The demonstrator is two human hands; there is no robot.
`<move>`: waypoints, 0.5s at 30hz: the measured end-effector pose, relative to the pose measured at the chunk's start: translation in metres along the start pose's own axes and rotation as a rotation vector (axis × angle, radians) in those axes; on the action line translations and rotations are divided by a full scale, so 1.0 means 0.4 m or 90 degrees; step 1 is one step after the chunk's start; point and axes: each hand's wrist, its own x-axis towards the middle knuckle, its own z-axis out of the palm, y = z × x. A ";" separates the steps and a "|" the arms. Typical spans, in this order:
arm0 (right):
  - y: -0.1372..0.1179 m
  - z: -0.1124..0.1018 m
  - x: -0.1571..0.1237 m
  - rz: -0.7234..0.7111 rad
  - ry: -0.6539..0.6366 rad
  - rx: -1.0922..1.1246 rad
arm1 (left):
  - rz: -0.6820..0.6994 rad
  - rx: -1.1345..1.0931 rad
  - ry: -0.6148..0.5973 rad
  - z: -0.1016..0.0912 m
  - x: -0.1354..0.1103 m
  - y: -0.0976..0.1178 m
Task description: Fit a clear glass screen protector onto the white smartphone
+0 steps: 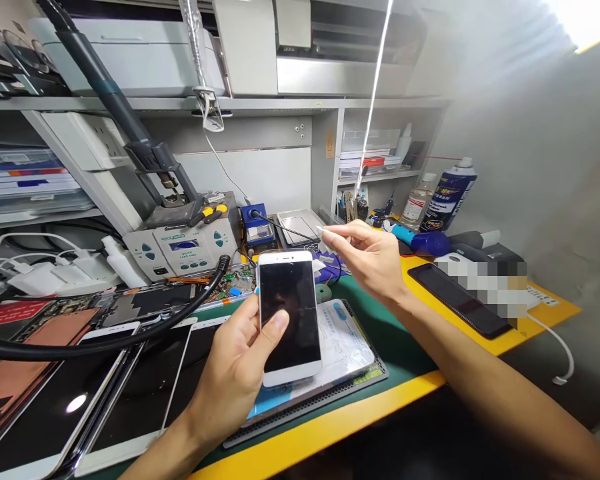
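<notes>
A white smartphone point(300, 293) with a dark screen is held upright, slightly tilted, in my left hand point(245, 353). My thumb lies across its screen and the fingers wrap behind its left edge. Above and to the right of the phone, my right hand point(370, 257) is raised with thumb and index finger pinched together. A small white tip shows at the pinch; whether it is a fingernail or a tiny held piece I cannot tell. Below the phone lies a plastic-wrapped blue and white packet point(347, 347) on a dark perforated tray point(380, 373).
Several tablets and screens point(135, 380) lie at the left, crossed by a thick black hose point(180, 327). Behind stand a rework station point(190, 247) and a blue soldering unit point(257, 227). On the right are a black phone point(460, 300), a spray can point(450, 197) and a clear bottle point(417, 203).
</notes>
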 end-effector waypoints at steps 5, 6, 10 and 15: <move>-0.027 0.011 -0.029 -0.081 -0.034 0.000 | 0.002 -0.025 -0.016 0.000 0.000 0.003; -0.028 0.016 -0.039 -0.130 -0.051 -0.021 | 0.000 -0.024 -0.016 -0.002 0.000 0.002; -0.017 0.037 -0.062 -0.315 -0.092 -0.144 | 0.003 0.008 0.014 -0.010 -0.001 -0.003; -0.014 0.047 -0.062 -0.311 -0.094 -0.184 | 0.028 0.070 0.028 -0.010 -0.004 -0.007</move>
